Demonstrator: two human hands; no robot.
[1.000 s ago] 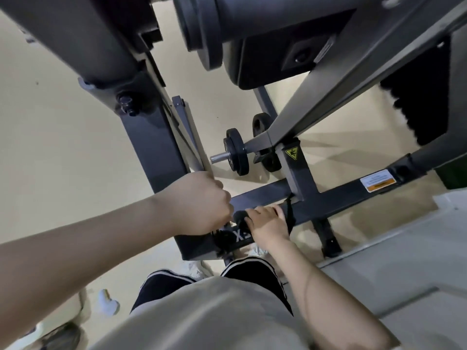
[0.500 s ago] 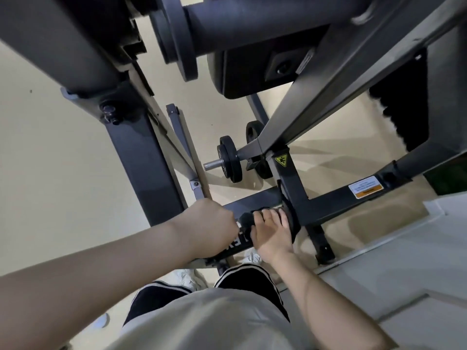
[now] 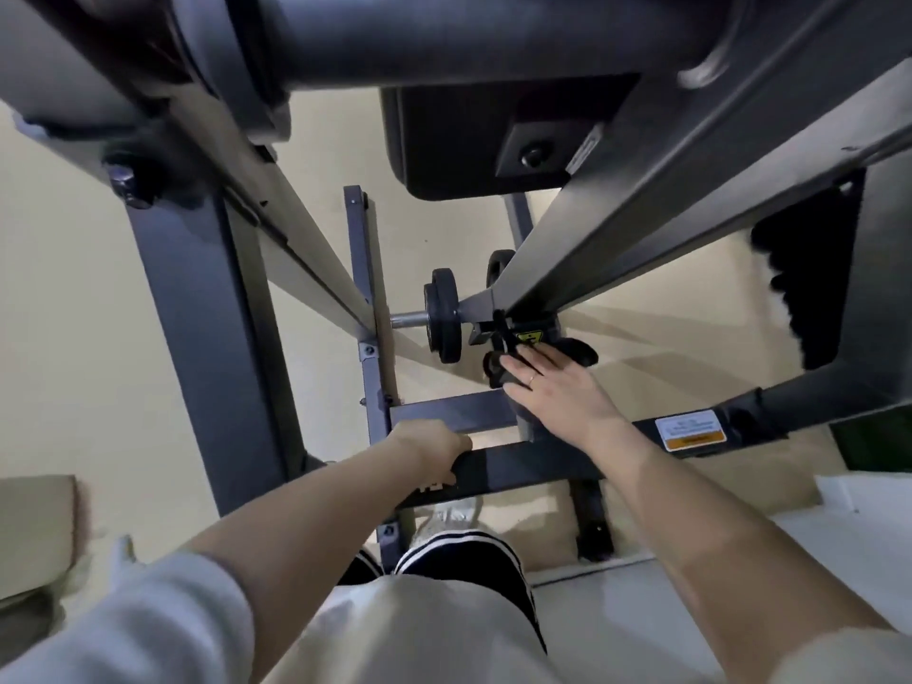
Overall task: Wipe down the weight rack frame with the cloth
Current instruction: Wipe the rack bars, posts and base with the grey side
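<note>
The dark grey weight rack frame [image 3: 498, 464] fills the view, with a low crossbar in front of my knees and an upright post rising from it. My left hand [image 3: 429, 444] grips the near crossbar at its left end. My right hand [image 3: 557, 387] presses a black cloth [image 3: 577, 352] flat against the short upright post, just below its yellow warning sticker. The cloth sticks out past my fingers on both sides.
Small black weight plates [image 3: 444, 315] sit on a steel peg just left of the post. A thick padded roller [image 3: 469, 37] and slanted grey beams [image 3: 666, 190] hang close overhead. An orange and white label [image 3: 688, 429] marks the right-hand bar. A cardboard box [image 3: 34, 530] lies at the left.
My right hand has moved the cloth from the crossbar up onto the upright post. My left hand has slid from the left upright down to the crossbar. The view has tilted lower.
</note>
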